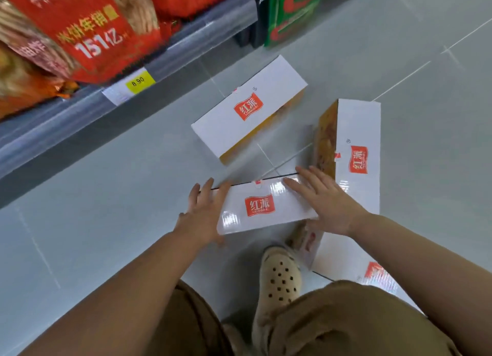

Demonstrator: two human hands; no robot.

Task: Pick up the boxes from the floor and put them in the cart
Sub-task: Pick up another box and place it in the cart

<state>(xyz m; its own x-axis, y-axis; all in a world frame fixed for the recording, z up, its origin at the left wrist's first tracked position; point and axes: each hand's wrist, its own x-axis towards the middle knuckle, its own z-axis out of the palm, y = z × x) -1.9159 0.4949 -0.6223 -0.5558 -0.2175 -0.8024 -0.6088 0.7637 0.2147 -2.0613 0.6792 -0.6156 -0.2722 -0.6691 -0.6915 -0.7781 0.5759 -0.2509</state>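
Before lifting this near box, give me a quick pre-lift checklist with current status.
1. Left hand on the near box, at its left end: ok.
2. Right hand on its right end: ok.
3. Fingers curled under for a grip: not ok, both lie flat.
4. Near box free of the right box: cannot tell, the right hand covers the gap.
5. Foot clear of near box: ok.
6. Cart in sight: not ok.

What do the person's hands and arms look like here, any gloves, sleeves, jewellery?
Left hand and right hand are bare: no gloves, rings, or watch visible. Both forearms are uncovered to the frame edge, with no sleeves in view.
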